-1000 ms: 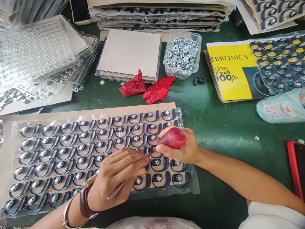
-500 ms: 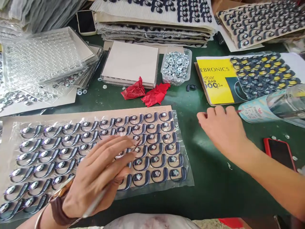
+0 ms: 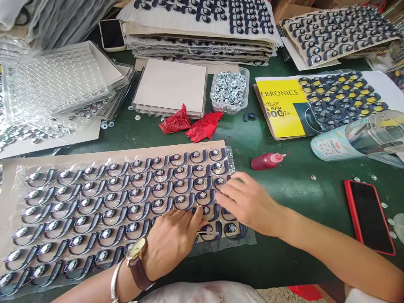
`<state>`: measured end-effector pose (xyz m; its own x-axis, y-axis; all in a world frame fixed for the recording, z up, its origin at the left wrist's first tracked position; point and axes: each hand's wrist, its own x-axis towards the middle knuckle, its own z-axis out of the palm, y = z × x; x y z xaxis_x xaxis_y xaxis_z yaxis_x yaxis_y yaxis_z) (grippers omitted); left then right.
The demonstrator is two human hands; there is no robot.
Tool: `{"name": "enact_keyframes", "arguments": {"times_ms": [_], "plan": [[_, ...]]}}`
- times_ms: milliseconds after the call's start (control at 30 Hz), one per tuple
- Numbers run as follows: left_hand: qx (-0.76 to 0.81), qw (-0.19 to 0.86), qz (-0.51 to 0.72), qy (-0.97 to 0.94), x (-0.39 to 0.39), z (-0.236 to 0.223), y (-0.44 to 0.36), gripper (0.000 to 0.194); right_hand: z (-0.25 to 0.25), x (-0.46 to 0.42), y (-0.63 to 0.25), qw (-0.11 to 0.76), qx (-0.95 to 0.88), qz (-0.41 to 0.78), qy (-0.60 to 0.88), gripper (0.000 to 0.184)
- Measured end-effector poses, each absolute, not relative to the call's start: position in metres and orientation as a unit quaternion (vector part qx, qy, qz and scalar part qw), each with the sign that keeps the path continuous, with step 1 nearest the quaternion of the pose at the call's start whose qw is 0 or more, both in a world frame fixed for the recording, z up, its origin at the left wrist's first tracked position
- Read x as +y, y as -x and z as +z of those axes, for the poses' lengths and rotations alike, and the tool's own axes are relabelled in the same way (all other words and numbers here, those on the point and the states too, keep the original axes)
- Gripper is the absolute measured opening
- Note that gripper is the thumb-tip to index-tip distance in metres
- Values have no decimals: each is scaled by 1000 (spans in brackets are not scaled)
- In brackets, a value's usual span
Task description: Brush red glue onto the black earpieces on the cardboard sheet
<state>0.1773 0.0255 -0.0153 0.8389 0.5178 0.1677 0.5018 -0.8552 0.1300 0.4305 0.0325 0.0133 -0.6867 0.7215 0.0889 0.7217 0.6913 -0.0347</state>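
A wide card under clear plastic film (image 3: 126, 152) lies before me, carrying rows of dark hook-shaped pieces (image 3: 134, 194) with round silver discs. My left hand (image 3: 172, 237), below a wristwatch, rests over its lower right part. Its fingers are closed round a thin metal tool, whose pale tip (image 3: 208, 232) shows among the lower pieces. My right hand (image 3: 249, 204) is at the card's right edge, fingers bent down together over the right-hand pieces. Anything in its fingertips is hidden. A small red squeeze bottle (image 3: 267, 161) with a thin nozzle lies on its side beyond it.
Crumpled red scraps (image 3: 205, 126) lie by a clear tub (image 3: 213, 94) of metal washers. Behind are flat plastic cases (image 3: 170, 86) and a stack of loaded sheets (image 3: 202, 40). To the right are a yellow printed box panel (image 3: 277, 113), a plastic bottle (image 3: 334, 145) and a red-cased phone (image 3: 369, 214).
My right hand has moved left and down onto the card's right edge, leaving the red squeeze bottle in view. My left hand has shifted right and down, and turned over the pieces.
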Motion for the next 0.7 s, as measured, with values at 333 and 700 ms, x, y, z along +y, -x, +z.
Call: {"name": "enact_keyframes", "arguments": {"times_ms": [333,700], "plan": [[304,116,116,-938,24,-22,-181,25,-22,32,-420,102,-954,-16,282,19],[469,342,34,-813,33,-15,-181,20,-29,23,-419,130,-934,-14,334,17]]}}
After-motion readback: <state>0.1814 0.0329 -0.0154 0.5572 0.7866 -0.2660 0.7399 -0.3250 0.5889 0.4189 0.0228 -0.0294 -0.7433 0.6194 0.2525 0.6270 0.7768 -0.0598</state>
